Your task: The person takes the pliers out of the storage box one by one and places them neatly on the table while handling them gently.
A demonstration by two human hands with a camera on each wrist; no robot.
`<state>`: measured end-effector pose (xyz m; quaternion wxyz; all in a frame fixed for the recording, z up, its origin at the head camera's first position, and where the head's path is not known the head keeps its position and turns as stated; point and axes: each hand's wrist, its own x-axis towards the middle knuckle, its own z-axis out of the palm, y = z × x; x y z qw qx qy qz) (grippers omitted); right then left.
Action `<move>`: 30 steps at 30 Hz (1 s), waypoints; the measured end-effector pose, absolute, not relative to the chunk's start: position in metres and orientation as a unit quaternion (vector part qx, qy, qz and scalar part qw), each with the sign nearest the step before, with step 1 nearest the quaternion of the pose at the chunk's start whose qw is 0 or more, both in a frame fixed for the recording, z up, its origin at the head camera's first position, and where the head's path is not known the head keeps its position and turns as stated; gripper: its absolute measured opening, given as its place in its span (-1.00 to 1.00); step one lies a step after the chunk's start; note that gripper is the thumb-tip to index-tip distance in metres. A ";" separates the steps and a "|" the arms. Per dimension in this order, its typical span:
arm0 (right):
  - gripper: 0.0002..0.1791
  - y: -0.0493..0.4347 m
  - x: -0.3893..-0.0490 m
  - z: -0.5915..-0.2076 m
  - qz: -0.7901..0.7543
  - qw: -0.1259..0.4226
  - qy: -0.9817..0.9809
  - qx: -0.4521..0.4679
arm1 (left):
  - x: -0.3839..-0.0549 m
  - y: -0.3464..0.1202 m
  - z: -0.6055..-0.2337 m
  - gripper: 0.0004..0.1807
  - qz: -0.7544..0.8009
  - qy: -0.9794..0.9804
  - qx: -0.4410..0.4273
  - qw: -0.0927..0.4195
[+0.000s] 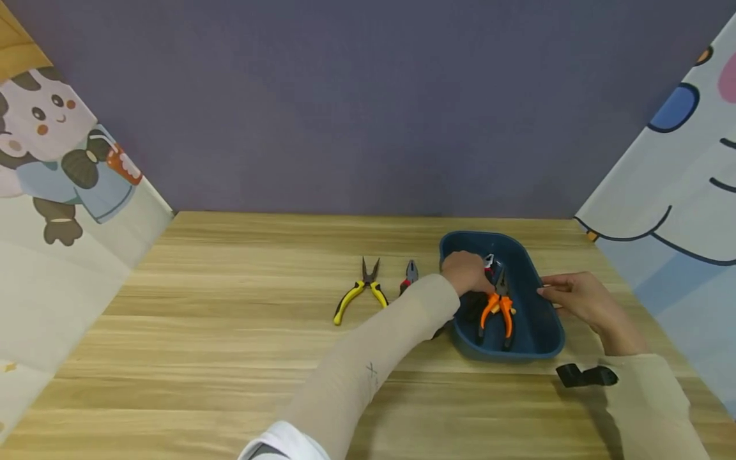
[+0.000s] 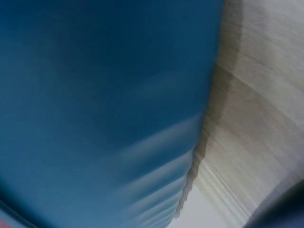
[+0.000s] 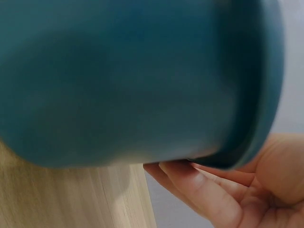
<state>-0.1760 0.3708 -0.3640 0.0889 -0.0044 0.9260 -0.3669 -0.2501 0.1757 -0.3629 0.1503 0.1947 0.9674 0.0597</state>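
Observation:
My left hand [image 1: 467,271] reaches down into a blue plastic basin [image 1: 546,342] from its left side. Its fingers are hidden behind the back of the hand, so I cannot tell what they hold. Orange-handled pliers [image 1: 499,305] lie in the basin just beside that hand, jaws pointing away. A smaller tool with a red and silver head [image 1: 489,262] shows past the knuckles. At the basin's right rim, my right hand [image 1: 577,300] grips the edge. In the right wrist view its fingers [image 3: 204,190] lie under the rim, against the outer wall.
Left of the basin, yellow-handled long-nose pliers [image 1: 367,284] lie spread on the wooden table [image 1: 218,332]. Red-handled pliers [image 1: 411,273] lie between them and the basin, partly covered by the left sleeve. A grey-purple panel [image 1: 368,108] rises behind the table, with printed panels at both sides.

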 end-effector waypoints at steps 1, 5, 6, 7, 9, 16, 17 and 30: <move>-0.45 0.371 -0.176 -0.364 -0.368 0.090 0.925 -0.005 | -0.250 0.176 -0.363 -0.62 0.059 0.968 0.194 0.149; -0.45 0.371 -0.176 -0.365 -0.372 0.095 0.923 0.000 | -0.251 0.176 -0.364 -0.61 0.060 0.969 0.191 0.147; -0.45 0.371 -0.176 -0.365 -0.373 0.096 0.923 0.001 | -0.251 0.176 -0.364 -0.62 0.063 0.969 0.190 0.147; -0.45 0.371 -0.176 -0.364 -0.373 0.098 0.923 0.002 | -0.251 0.176 -0.364 -0.62 0.066 0.969 0.188 0.147; -0.44 0.370 -0.176 -0.364 -0.374 0.099 0.922 0.004 | -0.251 0.176 -0.364 -0.62 0.070 0.969 0.186 0.144; -0.44 0.370 -0.176 -0.363 -0.369 0.100 0.924 0.010 | -0.250 0.176 -0.360 -0.62 0.071 0.971 0.184 0.137; -0.44 0.370 -0.176 -0.363 -0.368 0.101 0.924 0.012 | -0.249 0.176 -0.360 -0.62 0.071 0.971 0.184 0.137; -0.41 0.369 -0.178 -0.363 -0.364 0.103 0.926 0.019 | -0.247 0.174 -0.354 -0.62 0.073 0.969 0.203 0.124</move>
